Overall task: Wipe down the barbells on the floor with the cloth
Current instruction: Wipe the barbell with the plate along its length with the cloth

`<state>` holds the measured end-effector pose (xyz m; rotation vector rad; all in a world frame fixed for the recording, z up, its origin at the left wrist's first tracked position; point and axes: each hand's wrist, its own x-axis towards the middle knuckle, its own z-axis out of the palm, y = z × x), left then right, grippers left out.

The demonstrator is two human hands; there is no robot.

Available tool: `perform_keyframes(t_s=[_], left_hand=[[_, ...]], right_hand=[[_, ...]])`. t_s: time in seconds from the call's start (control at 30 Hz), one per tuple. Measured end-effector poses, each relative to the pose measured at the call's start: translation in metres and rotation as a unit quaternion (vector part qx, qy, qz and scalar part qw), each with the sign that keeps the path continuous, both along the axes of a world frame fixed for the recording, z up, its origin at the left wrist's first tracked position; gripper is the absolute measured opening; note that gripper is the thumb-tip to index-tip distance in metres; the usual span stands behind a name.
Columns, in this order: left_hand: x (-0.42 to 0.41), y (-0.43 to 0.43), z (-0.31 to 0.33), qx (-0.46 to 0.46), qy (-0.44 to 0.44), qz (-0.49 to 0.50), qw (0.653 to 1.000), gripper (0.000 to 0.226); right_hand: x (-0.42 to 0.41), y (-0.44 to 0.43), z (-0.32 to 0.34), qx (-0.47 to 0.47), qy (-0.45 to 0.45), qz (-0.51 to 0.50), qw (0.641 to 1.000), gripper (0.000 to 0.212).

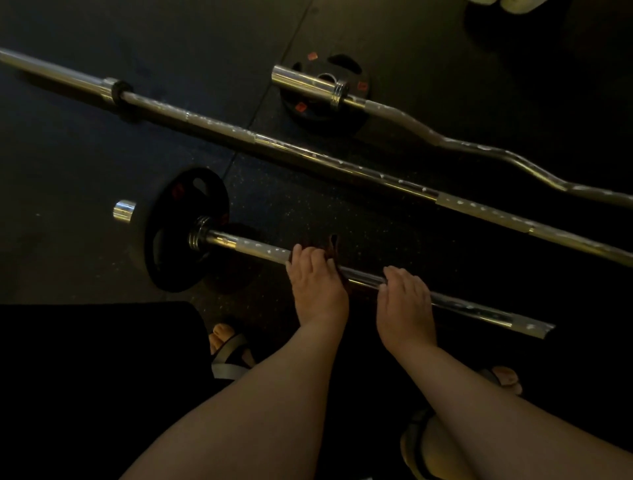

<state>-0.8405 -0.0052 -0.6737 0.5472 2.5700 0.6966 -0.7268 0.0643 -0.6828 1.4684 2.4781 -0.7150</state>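
Note:
Three steel bars lie on the dark rubber floor. The nearest barbell (253,247) carries a black plate (181,233) at its left end and runs down to the right. My left hand (317,284) grips a dark reddish cloth (330,248) wrapped round this bar. My right hand (406,301) grips the bare shaft just to the right of it. A long straight barbell (308,156) lies diagonally behind. Farther back lies a curl bar (445,138), its left sleeve resting over a plate. White specks dot all three bars.
A black plate with red marks (325,113) lies flat under the curl bar's left sleeve. My sandalled feet (229,349) stand close to the near bar. A dark mass fills the lower left. Pale shoes (503,4) show at the top right edge.

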Motion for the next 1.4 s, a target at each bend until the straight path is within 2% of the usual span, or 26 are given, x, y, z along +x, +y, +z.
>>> perform_keyframes(t_s=[0.17,0.4,0.47,0.6,0.77,0.93,0.97,1.03,1.13,1.23,1.33,1.4], left_hand=[[0.016,-0.008,-0.001,-0.009,0.018,-0.199,0.98,0.037],[-0.018,0.008,-0.003,-0.08,0.007,-0.135,0.988,0.032],[-0.012,0.007,-0.002,-0.074,0.007,-0.163,0.984,0.032],[0.001,-0.022,-0.017,-0.067,0.034,-0.27,0.96,0.049],[-0.01,-0.01,-0.014,-0.062,0.023,-0.221,0.973,0.044],[-0.03,-0.001,-0.01,-0.027,0.042,-0.05,0.998,0.03],[-0.032,-0.003,-0.011,-0.045,0.052,-0.055,0.996,0.031],[-0.023,-0.008,-0.014,-0.093,0.086,-0.153,0.98,0.037],[-0.003,-0.021,-0.014,-0.066,0.017,-0.217,0.974,0.052],[-0.009,-0.023,-0.008,-0.053,0.037,-0.242,0.968,0.052],[-0.032,-0.012,0.008,-0.032,0.029,-0.179,0.983,0.033],[-0.046,-0.007,0.014,-0.019,0.002,-0.063,0.998,0.018]], right_hand=[[0.001,0.001,0.0,0.008,0.001,-0.002,1.0,0.045],[0.002,0.006,0.005,-0.013,0.001,0.016,1.0,0.045],[0.001,0.006,0.003,-0.008,-0.002,0.019,1.0,0.044],[0.002,0.005,-0.002,0.008,-0.005,0.013,1.0,0.043],[0.0,0.005,0.0,0.007,-0.006,0.011,1.0,0.044],[-0.001,0.007,0.001,-0.014,0.004,0.017,1.0,0.044],[-0.002,0.006,0.001,-0.016,0.007,0.015,1.0,0.044],[-0.004,0.005,0.0,-0.01,0.007,0.007,1.0,0.044],[-0.003,0.002,-0.005,0.008,-0.003,-0.002,1.0,0.043],[0.0,0.003,-0.009,0.012,-0.004,0.0,1.0,0.044],[0.0,0.005,-0.009,0.001,0.0,-0.001,1.0,0.044],[-0.001,0.004,-0.008,-0.008,0.003,-0.004,1.0,0.044]])
